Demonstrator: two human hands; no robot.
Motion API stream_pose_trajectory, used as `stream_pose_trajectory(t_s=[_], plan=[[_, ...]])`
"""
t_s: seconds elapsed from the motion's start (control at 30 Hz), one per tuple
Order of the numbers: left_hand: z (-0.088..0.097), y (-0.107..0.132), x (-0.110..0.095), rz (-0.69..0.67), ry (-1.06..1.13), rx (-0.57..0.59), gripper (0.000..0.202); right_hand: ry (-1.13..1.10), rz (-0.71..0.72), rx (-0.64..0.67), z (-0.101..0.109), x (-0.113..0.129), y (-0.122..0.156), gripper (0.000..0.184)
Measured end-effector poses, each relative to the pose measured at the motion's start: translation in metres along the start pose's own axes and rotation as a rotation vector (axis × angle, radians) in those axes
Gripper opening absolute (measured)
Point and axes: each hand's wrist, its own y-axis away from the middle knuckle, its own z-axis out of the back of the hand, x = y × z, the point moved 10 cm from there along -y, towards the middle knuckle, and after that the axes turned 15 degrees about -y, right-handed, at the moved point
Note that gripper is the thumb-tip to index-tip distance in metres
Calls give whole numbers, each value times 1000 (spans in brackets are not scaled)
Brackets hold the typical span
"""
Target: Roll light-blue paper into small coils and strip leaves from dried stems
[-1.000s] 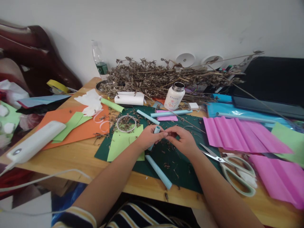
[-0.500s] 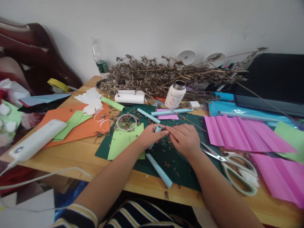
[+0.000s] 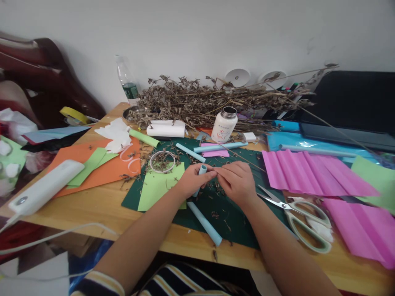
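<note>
Paper tube (image 3: 202,169) in left hand (image 3: 191,181), right hand (image 3: 238,183) touching, mid mat (image 3: 237,220)

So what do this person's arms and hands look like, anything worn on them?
The left hand and the right hand are bare: no gloves, rings or watch visible. The forearms are uncovered. A striped sleeve, dark with cream and yellow bands, shows on the left upper arm.

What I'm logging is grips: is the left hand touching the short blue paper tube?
Touching. The head view shows the left hand wrapped around the blue paper tube, its top sticking out above the thumb.
</note>
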Motion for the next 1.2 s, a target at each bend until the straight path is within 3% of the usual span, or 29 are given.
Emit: stream_pose_trajectory(t_s=[0.37,0.7,1.2], plan=[[-8,-2,1,-3,302,57,24,-174,-6,20,-2,1,-1,24],[-12,1,1,17,274,145,26,-443,-15,92,-4,-5,-7,17],[-13,-1,14,170,343,45,27,-178,-19,144,-10,-5,-2,14]])
